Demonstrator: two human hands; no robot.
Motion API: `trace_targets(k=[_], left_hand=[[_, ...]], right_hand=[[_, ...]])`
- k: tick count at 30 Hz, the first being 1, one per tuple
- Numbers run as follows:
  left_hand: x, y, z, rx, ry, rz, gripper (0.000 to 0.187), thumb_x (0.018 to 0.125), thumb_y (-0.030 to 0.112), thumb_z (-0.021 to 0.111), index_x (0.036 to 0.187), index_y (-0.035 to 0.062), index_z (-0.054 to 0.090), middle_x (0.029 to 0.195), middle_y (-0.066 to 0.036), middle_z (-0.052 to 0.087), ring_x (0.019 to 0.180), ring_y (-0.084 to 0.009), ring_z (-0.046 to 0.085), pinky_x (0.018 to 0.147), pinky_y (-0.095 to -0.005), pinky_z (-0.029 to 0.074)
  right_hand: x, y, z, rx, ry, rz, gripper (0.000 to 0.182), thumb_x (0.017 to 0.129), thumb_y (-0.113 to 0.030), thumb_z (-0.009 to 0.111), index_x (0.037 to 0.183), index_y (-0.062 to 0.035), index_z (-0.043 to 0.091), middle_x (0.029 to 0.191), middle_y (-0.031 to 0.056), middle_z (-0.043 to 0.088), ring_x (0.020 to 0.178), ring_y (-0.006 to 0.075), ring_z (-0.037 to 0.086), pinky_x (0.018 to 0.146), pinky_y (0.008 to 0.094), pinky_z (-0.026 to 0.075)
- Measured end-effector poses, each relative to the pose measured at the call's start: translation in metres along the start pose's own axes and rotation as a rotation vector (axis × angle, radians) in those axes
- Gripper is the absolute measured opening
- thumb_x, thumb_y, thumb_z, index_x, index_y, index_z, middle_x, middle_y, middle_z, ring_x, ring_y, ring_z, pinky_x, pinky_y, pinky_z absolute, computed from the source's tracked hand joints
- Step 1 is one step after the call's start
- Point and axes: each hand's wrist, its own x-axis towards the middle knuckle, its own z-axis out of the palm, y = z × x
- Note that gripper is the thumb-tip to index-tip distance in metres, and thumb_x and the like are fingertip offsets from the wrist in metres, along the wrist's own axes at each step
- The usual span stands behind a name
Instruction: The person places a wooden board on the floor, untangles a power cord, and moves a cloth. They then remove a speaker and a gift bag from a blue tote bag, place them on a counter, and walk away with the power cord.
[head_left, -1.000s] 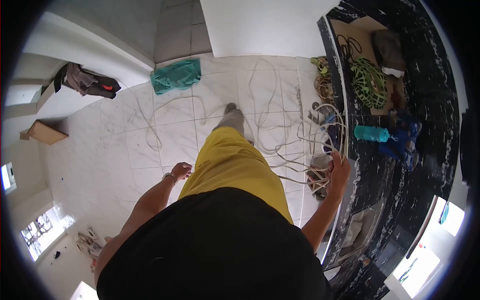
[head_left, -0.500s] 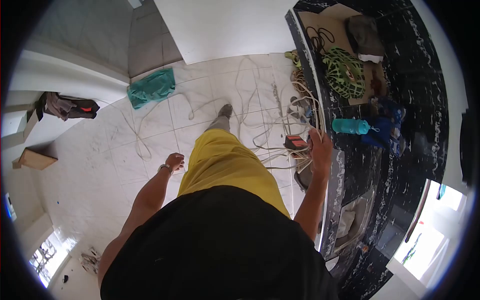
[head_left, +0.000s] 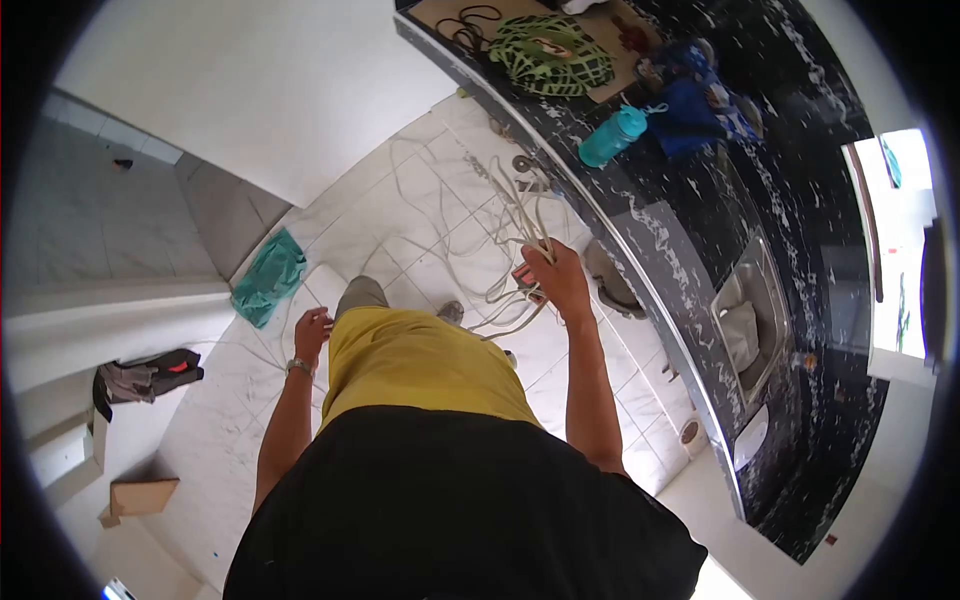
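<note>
My right hand (head_left: 560,280) is closed round several loops of an off-white cable (head_left: 540,215), held above the floor beside the counter. Right by its fingers shows a small red-and-black box (head_left: 524,273), partly hidden by the loops. More cable trails from the bundle across the tiles. My left hand (head_left: 313,330) hangs beside the yellow shorts (head_left: 420,365), fingers loosely bent and apart, holding nothing.
A black marbled counter (head_left: 650,215) curves along the right, bearing a teal bottle (head_left: 612,137), a green net-like bundle (head_left: 550,55) and a sink (head_left: 768,310). A green cloth (head_left: 269,277) lies on the floor ahead left. Dark clothing (head_left: 150,382) rests at far left.
The view has turned right and moved forward along the counter. My right hand has carried the cable loops and the box along. My left hand's fingers have loosened from a tighter curl.
</note>
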Motion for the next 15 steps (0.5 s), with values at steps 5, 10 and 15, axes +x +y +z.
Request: trace_targets(k=[5, 10, 15], left_hand=[[0.021, -0.11, -0.042, 1.057, -0.148, 0.475, 0.03, 0.093, 0.019, 0.059, 0.119, 0.0069, 0.064, 0.096, -0.008, 0.069, 0.081, -0.0171, 0.066, 0.073, -0.0301, 0.053], [-0.019, -0.101, -0.068, 0.834, -0.105, 0.234, 0.03, 0.093, 0.018, 0.059, 0.119, 0.0058, 0.064, 0.094, -0.008, 0.069, 0.081, -0.0167, 0.066, 0.071, -0.0299, 0.053], [-0.012, -0.073, -0.076, 0.823, -0.049, 0.608, 0.029, 0.092, 0.017, 0.059, 0.119, 0.0048, 0.063, 0.092, -0.008, 0.069, 0.081, -0.0163, 0.066, 0.07, -0.0297, 0.052]], right_hand=[[-0.042, 0.023, -0.037, 0.061, 0.059, 0.127, 0.031, 0.091, -0.03, 0.065, 0.085, 0.0007, 0.062, 0.065, 0.0062, 0.062, 0.058, 0.0128, 0.059, 0.057, 0.0301, 0.048], [-0.015, 0.07, -0.028, -0.124, 0.11, 0.066, 0.031, 0.089, -0.03, 0.064, 0.085, 0.0002, 0.062, 0.066, 0.0114, 0.063, 0.061, 0.0226, 0.062, 0.06, 0.0384, 0.047], [0.05, 0.086, 0.028, -0.226, 0.071, 0.028, 0.034, 0.089, -0.032, 0.062, 0.088, 0.002, 0.062, 0.083, 0.0242, 0.067, 0.081, 0.0421, 0.065, 0.073, 0.0474, 0.05]])
